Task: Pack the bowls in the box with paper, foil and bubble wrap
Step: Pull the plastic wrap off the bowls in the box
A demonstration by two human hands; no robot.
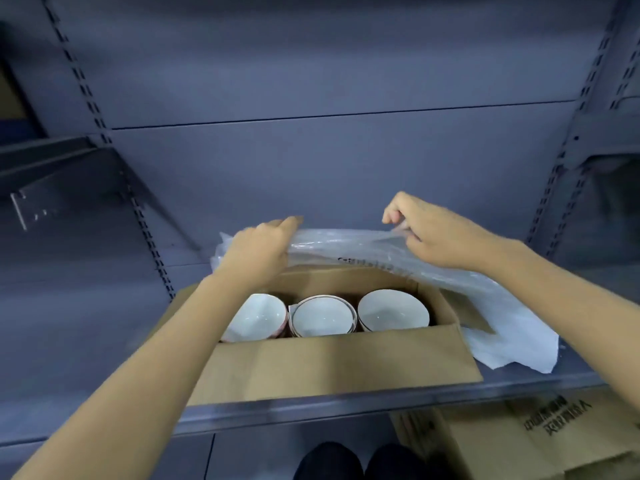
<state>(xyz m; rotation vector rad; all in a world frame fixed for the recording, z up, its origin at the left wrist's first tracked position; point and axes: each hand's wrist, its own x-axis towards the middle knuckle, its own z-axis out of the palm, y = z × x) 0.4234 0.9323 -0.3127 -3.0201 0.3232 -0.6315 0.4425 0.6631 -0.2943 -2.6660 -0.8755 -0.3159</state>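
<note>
Above the box (332,362), both hands — left hand (259,247), right hand (436,233) — grip bubble wrap (346,244); next, probably lower it over the bowls (323,318).

You are holding a thin plastic sheet (381,247) that is looking translucent, crinkled and faintly glossy, catching light along its folds. At 6 o'clock from it, the box (332,362) is showing plain brown cardboard, matt and smooth, with creased flaps. The bowls (323,318) inside are gleaming like glazed white ceramic, small highlights shining in their hollows. The shelf (311,407) beneath is looking like grey painted metal, matt, with a soft sheen along its front lip. At 5 o'clock a second carton (519,441) is showing matt printed cardboard.
</note>
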